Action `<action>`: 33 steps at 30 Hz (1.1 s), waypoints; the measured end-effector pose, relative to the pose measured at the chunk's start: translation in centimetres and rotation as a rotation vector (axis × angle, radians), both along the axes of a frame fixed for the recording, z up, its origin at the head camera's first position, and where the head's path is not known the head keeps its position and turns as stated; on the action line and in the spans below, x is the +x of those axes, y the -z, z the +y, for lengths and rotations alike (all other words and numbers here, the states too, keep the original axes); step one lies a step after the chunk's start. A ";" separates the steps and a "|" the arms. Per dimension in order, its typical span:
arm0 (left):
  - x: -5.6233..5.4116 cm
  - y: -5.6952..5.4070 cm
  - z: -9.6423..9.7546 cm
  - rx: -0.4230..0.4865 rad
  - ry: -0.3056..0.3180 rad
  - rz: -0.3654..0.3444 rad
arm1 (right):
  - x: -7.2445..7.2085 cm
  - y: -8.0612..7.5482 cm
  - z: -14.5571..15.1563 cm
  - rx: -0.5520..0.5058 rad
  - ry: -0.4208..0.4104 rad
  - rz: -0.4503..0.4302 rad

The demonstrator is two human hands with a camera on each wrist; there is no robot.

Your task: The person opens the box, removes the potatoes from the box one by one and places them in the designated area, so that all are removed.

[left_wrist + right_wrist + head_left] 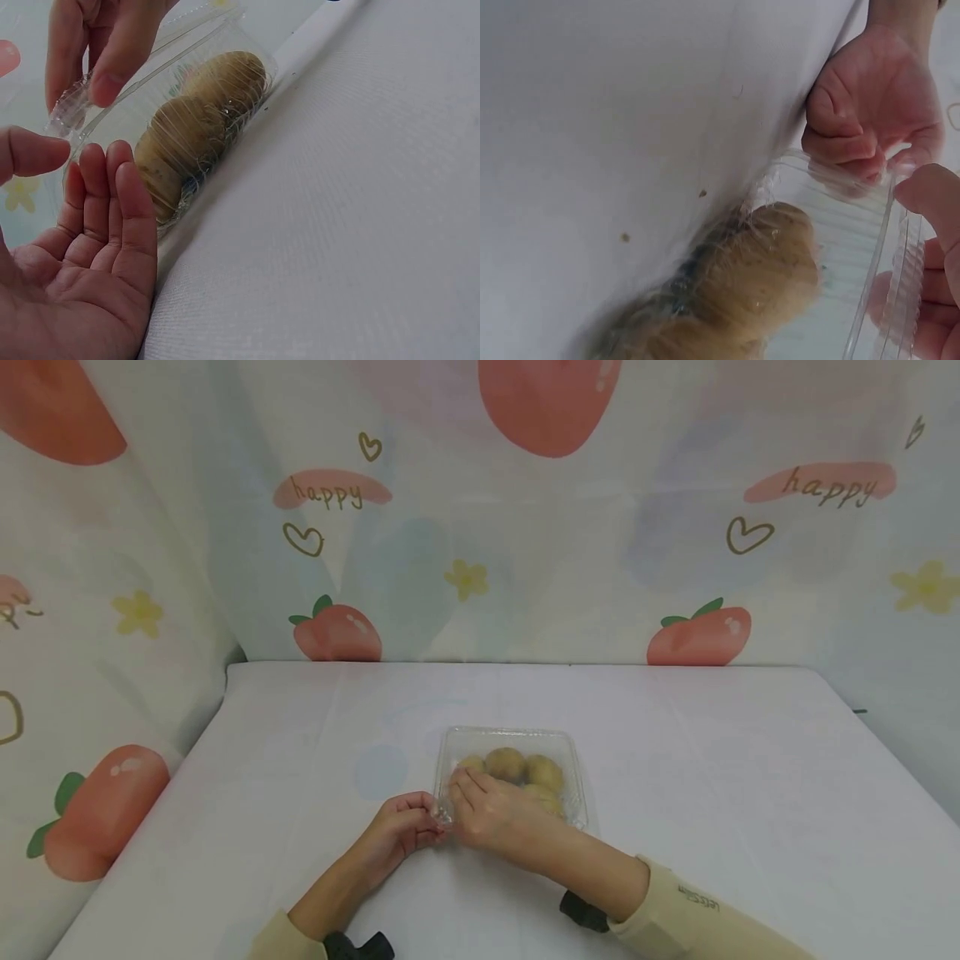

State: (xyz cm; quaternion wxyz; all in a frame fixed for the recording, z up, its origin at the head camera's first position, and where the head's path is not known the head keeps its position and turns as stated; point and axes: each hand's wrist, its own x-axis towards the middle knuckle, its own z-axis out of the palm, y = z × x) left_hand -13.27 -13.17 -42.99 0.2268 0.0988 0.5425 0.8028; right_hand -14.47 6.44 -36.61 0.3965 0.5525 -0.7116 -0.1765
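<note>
Watching from my end, I get dim, diffuse light, small glints on the clear plastic box (517,737), soft shadow along its base on the white cloth (630,112), and hazy right-wrist detail.

A draped-off workspace, whether in a home or elsewhere cannot be told: a white-covered table (697,777) lies beneath the fingers (463,789), a backdrop (562,568) printed with fruit, hearts and "happy" rises beyond them, and a matching panel (161,685) stands to their left.
</note>
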 end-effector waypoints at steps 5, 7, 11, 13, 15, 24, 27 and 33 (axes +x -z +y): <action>0.0 0.0 0.0 -0.020 -0.013 -0.014 | -0.1 -0.2 1.1 -0.006 0.010 -0.044; 0.0 -0.1 0.0 -0.027 -0.019 -0.019 | 0.0 -0.3 1.5 -0.013 0.018 -0.090; 0.0 -0.1 0.0 -0.035 -0.025 -0.018 | 0.0 -0.5 1.9 -0.032 0.028 -0.149; 0.0 -0.1 0.0 -0.037 -0.025 -0.016 | 0.0 -0.5 2.0 -0.048 0.019 -0.156; 0.0 -0.1 0.0 -0.038 -0.024 -0.015 | 0.0 -0.4 2.2 -0.072 0.008 -0.175; -0.1 -0.1 0.0 -0.042 -0.032 -0.021 | 0.0 -0.2 3.9 -0.045 -0.005 -0.136; 0.0 -0.2 0.0 -0.040 -0.033 -0.023 | 0.2 -0.2 4.4 -0.068 -0.007 -0.185; 0.1 -0.3 0.1 -0.053 -0.028 -0.013 | 0.5 0.1 5.4 -0.123 -0.031 -0.216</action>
